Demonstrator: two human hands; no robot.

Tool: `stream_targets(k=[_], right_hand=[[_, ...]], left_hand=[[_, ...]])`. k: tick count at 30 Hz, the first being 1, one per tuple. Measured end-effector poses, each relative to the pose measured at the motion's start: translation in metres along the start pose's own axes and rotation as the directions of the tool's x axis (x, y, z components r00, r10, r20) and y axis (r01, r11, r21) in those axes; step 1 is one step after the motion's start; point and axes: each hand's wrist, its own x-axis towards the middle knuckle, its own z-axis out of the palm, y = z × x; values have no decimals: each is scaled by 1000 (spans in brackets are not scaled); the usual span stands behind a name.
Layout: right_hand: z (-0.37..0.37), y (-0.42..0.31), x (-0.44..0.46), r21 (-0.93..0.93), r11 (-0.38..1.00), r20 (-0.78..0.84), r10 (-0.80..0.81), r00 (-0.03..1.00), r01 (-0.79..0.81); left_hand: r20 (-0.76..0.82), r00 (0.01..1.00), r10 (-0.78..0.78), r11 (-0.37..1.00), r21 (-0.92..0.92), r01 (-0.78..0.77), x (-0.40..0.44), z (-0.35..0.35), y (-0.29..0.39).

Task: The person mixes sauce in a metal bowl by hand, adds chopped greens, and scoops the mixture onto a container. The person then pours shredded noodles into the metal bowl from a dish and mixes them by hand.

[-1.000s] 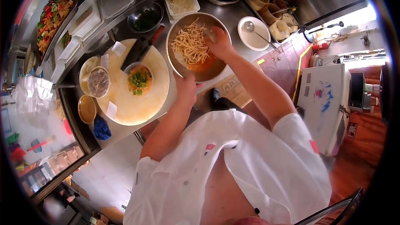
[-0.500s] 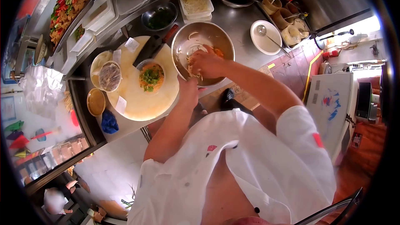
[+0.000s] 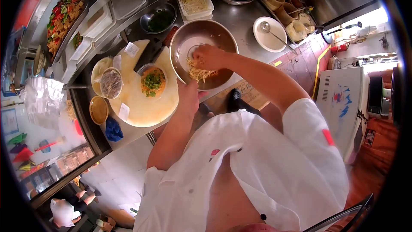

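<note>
A wide steel mixing bowl [image 3: 225,38] stands tilted at the counter's front edge. My left hand [image 3: 189,95] grips its near rim at the lower left. Inside the bowl, my right hand [image 3: 207,57] is closed, fingers curled down over pale, noodle-like shreds [image 3: 198,74] heaped at the bowl's near left side. Some strands touch the fingers; the fingertips are partly hidden. Left of the bowl, a small bowl of orange food topped with chopped greens [image 3: 152,81] rests on a round cutting board [image 3: 165,103].
A cleaver [image 3: 148,53] lies on the board. Behind are a tub of pale shreds [image 3: 195,2] and a steel bowl of greens [image 3: 159,19]. A white bowl with a ladle [image 3: 270,36] sits to the right. At the left are a yellow bowl [image 3: 98,109] and a blue cloth [image 3: 113,129].
My right hand has shifted up and slightly left inside the mixing bowl, and more of the shreds now show below it. My left hand still holds the rim. The view has shifted slightly.
</note>
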Motion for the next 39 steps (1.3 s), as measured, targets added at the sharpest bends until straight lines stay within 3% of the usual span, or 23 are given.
stream_targets(k=[1, 4, 5, 8, 12, 14, 16, 18, 21, 25, 27, 30, 34, 37, 39], right_hand=[[3, 4, -8, 31, 995, 76, -95, 993, 93], [1, 16, -18, 122, 973, -113, -180, 977, 194], [3, 27, -15, 136, 973, -266, -148, 953, 189], [-3, 17, -4, 118, 990, -444, 118, 888, -73], [13, -5, 35, 247, 969, -589, 172, 789, -27], [17, -20, 26, 202, 979, -304, 26, 952, 37], [11, -36, 13, 138, 981, -32, -131, 991, 134], [-1, -39, -10, 67, 963, 204, -271, 941, 263], [-3, -9, -20, -150, 777, 353, -536, 767, 611], [-30, -5, -18, -119, 955, -125, -285, 950, 270], [-27, 1, -7, -52, 998, -382, -37, 923, 19], [7, -1, 4, 189, 938, -364, 343, 866, -292], [15, -47, -7, 188, 903, 29, 388, 921, -387], [16, -48, 5, 299, 944, -197, 205, 959, -140], [8, -33, 21, 229, 958, -261, 232, 937, -173]], left_hand=[[0, 1000, 5, 1000, -4, -5, 0, 0, 1], [2, 1000, 13, 1000, -16, -13, 3, -8, -4], [10, 1000, 17, 1000, -13, -16, 10, -14, -11], [6, 1000, 24, 1000, -4, -24, 6, -8, -9], [98, 995, 3, 1000, -28, 0, -4, 7, -5], [75, 997, -2, 1000, 0, 2, -13, 13, 1], [77, 997, 0, 1000, 30, -2, -14, 11, 2], [101, 995, 0, 998, 64, -7, -8, -3, -4], [96, 995, -2, 1000, 17, 0, -10, -18, -8], [106, 990, 88, 996, -23, -86, -21, -23, 1], [38, 992, 117, 993, 25, -118, -26, -24, 4], [-23, 988, 150, 987, 53, -149, -30, -23, 13], [-92, 983, 157, 988, 23, -156, -25, -35, 14], [-72, 992, 102, 992, -63, -106, -29, -44, 13], [-56, 997, 47, 985, -162, -55, -24, -52, 5]])
